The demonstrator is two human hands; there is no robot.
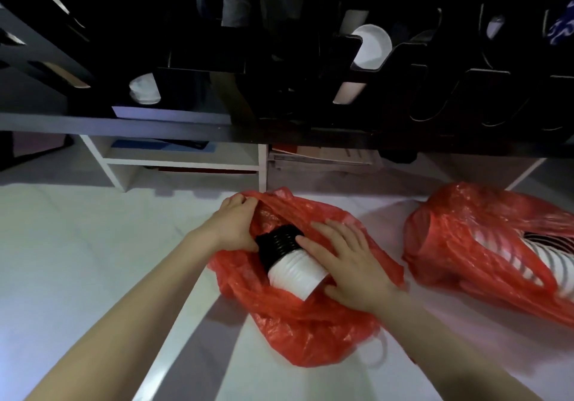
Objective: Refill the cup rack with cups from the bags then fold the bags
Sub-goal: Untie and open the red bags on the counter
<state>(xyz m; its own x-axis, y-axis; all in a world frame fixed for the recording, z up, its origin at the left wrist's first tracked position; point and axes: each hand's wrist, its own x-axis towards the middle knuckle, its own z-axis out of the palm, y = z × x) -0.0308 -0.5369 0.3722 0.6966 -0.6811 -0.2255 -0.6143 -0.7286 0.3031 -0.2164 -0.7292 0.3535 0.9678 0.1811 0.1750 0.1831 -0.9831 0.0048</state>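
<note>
A red plastic bag [298, 323] lies open on the white floor [93, 245]. Inside it lies a stack of nested cups [290, 264], black ones at the far end and white ones nearer me. My left hand [234, 226] grips the bag's far edge and touches the black end of the stack. My right hand [344, 265] rests over the stack's right side, fingers spread and lightly curved around it. A second red bag [466, 245] at the right holds more black and white cups [534, 260]. The black cup rack [310, 58] stands above, with white cups [371, 46] in some slots.
A dark shelf edge [155, 125] runs across below the rack. Under it sits a white shelf unit [186, 161] holding flat papers and cardboard [326, 156]. Bare floor stretches to the left of the bag.
</note>
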